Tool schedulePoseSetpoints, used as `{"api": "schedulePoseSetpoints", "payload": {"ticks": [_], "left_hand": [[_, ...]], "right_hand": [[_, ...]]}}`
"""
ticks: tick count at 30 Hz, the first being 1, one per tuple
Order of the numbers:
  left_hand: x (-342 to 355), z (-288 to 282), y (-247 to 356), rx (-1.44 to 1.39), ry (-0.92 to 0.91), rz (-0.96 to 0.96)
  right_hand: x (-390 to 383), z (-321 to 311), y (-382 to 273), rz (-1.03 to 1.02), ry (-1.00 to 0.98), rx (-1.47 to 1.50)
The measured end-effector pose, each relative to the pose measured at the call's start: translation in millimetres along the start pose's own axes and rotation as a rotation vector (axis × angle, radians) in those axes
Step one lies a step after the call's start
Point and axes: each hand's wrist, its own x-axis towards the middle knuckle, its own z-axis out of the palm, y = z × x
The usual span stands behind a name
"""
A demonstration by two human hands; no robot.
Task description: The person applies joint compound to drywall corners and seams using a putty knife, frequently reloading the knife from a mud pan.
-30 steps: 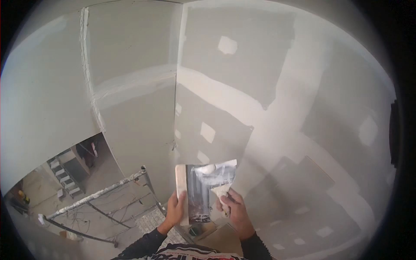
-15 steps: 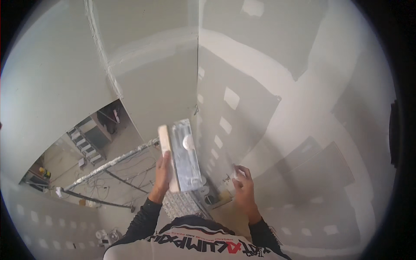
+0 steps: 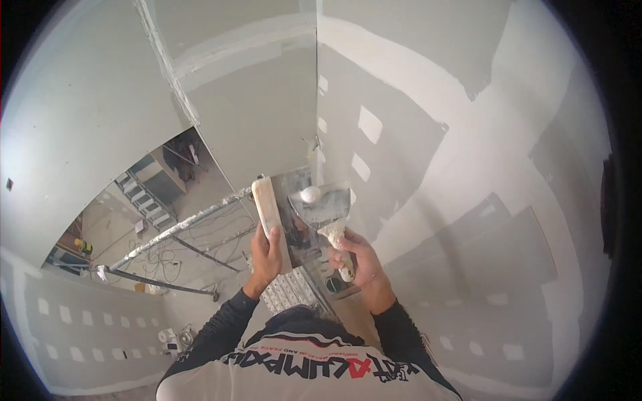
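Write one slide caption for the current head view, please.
Left hand holding a pale-handled wide trowel, right hand a scraper, white dab at its edge, beside white-patched walls.

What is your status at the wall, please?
Left grip holding wide knife. Right grip holding putty knife, white dab at its blade. Rail left of wide knife, gap unclear.

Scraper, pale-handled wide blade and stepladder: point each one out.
Scraper (image 3: 331, 210): head view, on its metal blade.
Pale-handled wide blade (image 3: 269, 210): head view, on the pale handle.
Stepladder (image 3: 145, 203): head view, on the treads, around mid-height.
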Motion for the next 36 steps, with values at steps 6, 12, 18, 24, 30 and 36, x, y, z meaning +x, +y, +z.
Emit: {"api": "schedulePoseSetpoints", "payload": {"ticks": [6,12,18,24,30,36], "left_hand": [[3.0,-3.0,-20.8,-0.278,-0.023,-0.421],[49.1,-39.8,-53.6,-0.704,-0.132,-0.707],[128.0,-85.2,-84.4,-0.679,0.012,-0.606],[219.4,-117.7,-149.8,-0.388,0.118,-0.373],[285.7,-92.1,-130.3,-0.110,-0.047,-0.094],[303.9,-90.0,-145.2,-0.117,-0.158,-0.052]], "right_hand": [[28.7,26.8,-25.6,-0.826,-0.074,-1.450],[51.3,9.9,17.2,-0.849,0.107,-2.151],[105.7,-24.9,29.0,-0.621,0.387,-1.871],[164.4,-18.7,29.7,-0.007,0.205,0.010],[244.1,-11.3,38.0,0.129,0.104,0.026],[312.7,12.7,-9.5,-0.025,0.061,0.056]]}}
